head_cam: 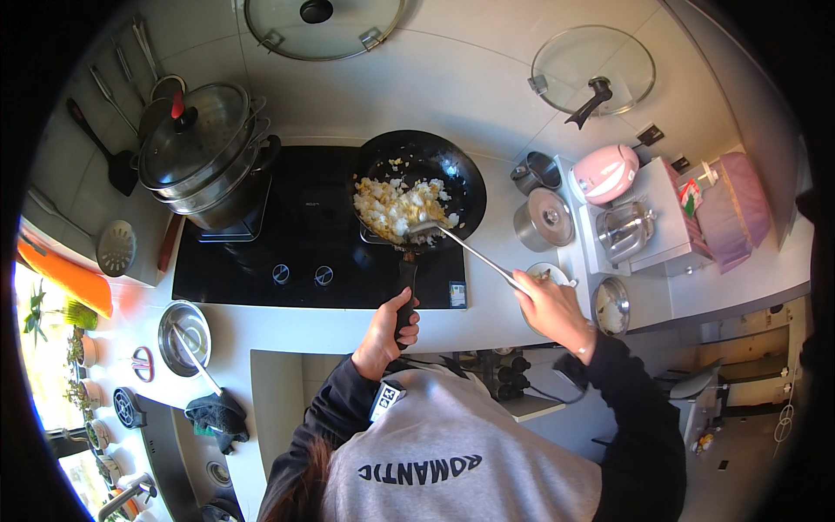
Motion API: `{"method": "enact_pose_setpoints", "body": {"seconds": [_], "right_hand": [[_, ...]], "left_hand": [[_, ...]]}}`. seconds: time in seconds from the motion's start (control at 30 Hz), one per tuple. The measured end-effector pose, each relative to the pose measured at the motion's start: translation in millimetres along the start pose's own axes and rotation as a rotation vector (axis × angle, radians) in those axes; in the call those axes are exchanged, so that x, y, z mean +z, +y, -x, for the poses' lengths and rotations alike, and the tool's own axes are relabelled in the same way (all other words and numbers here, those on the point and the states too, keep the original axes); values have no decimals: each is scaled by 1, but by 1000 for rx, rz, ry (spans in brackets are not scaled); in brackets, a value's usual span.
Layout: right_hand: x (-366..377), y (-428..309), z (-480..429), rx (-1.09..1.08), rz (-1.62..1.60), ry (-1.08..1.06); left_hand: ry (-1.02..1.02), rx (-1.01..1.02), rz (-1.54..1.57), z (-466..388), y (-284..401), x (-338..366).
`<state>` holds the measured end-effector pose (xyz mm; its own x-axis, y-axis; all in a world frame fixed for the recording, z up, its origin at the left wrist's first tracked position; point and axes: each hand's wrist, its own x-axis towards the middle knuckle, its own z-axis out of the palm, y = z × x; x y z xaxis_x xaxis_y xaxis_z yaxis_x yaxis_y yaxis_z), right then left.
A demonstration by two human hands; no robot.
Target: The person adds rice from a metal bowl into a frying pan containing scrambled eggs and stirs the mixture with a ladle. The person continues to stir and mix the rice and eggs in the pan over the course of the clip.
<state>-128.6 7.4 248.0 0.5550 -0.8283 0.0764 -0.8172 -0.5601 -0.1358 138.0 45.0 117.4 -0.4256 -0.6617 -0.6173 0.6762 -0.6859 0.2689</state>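
Observation:
My left hand (389, 326) grips the black handle of a dark wok (466, 169), which is over the right burner of a black glass cooktop (313, 215). Inside the wok lies rice mixed with yellow bits that look like egg (398, 205). My right hand (554, 307) holds a long metal spatula (483, 258), its blade touching the near side of the rice. Just past the right hand is a partly hidden bowl (546, 269).
A lidded steamer pot (202, 156) occupies the left burner. To the right stand a lidded metal pot (543, 218), a small dark pot (536, 171) and a metal bowl with white food (611, 307). At left are a metal bowl (184, 339), scissors (142, 364) and a cloth (218, 417) by the sink.

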Motion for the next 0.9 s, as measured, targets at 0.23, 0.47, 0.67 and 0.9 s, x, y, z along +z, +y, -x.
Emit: {"method": "enact_pose_setpoints", "body": {"seconds": [0.23, 0.47, 0.67, 0.9], "right_hand": [[39, 37, -58, 127, 27, 175], [76, 38, -78, 352, -220, 143], [44, 31, -26, 497, -589, -140], [97, 68, -117, 333, -488, 213]], "left_hand": [[5, 8, 12, 1, 0, 0], [-11, 5, 32, 1, -1, -1], [-5, 7, 13, 1, 0, 0], [-11, 7, 15, 2, 0, 0]]}}
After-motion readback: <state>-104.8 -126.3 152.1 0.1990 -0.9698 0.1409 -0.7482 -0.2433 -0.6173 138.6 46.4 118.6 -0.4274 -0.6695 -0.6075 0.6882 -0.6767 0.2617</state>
